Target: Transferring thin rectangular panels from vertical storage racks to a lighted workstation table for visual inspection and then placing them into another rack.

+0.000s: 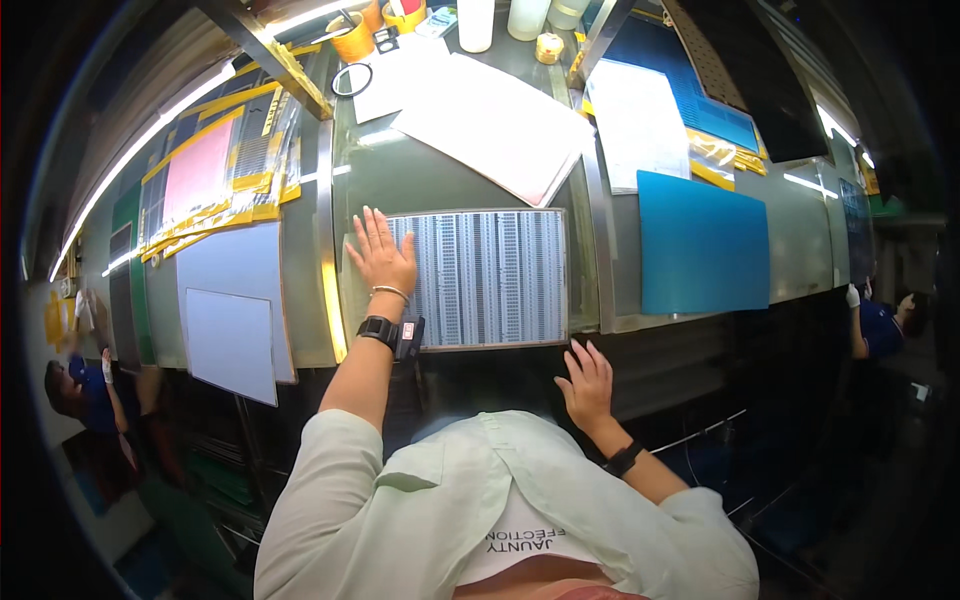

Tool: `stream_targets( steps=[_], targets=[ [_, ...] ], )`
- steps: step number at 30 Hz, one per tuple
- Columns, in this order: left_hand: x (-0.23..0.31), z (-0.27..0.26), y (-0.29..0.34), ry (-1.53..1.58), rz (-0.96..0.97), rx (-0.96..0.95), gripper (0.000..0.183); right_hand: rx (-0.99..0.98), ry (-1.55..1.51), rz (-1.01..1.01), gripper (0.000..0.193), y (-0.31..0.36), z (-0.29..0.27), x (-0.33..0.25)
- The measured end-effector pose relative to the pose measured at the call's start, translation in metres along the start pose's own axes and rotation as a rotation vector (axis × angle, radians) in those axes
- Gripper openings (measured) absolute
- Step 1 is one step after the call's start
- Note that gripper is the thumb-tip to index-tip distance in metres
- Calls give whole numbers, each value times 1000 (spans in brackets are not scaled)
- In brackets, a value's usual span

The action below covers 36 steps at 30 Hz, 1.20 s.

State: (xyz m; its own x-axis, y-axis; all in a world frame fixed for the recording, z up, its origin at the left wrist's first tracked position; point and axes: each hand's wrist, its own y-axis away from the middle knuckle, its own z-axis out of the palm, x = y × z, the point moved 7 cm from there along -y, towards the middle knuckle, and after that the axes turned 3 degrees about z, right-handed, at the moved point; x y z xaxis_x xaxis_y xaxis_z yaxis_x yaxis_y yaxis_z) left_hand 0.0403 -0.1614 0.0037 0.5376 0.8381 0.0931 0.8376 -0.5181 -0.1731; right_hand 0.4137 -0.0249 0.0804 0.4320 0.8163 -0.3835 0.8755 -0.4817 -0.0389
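A flat rectangular panel [490,280] with rows of fine dark stripes on a pale ground lies on the table in front of me. My left hand [383,255] rests flat at its left edge, fingers stretched out and slightly spread. Just off the table's front edge, by the panel's near right corner, is my right hand [588,385]. Its fingers are extended and it holds nothing. Whether the right fingertips touch the corner, I cannot tell.
White sheets [500,125] lie behind the panel. A blue sheet [703,245] is at right; pale blue-grey boards [230,340] overhang the front edge at left. Metal posts [265,60] rise at the back, near orange tape rolls [352,40]. Other people [880,325] work at both sides.
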Motion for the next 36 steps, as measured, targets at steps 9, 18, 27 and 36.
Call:
stream_targets(
  steps=[9, 18, 27, 36],
  targets=[
    [-49, -43, 145, 44, -159, -116, 84, -319, -1450, 1105, 33, -10, 125, 74],
    [-95, -50, 236, 1118, -832, -406, 39, -837, -1442, 687, 26, -26, 32, 19],
    [-111, -139, 187, 2026, -816, 80, 19, -734, -1104, 163, 30, -89, -78, -88],
    [-289, -311, 101, 1348, -194, 675, 60, -725, -1821, -216, 6, -376, -121, -322]
  ],
)
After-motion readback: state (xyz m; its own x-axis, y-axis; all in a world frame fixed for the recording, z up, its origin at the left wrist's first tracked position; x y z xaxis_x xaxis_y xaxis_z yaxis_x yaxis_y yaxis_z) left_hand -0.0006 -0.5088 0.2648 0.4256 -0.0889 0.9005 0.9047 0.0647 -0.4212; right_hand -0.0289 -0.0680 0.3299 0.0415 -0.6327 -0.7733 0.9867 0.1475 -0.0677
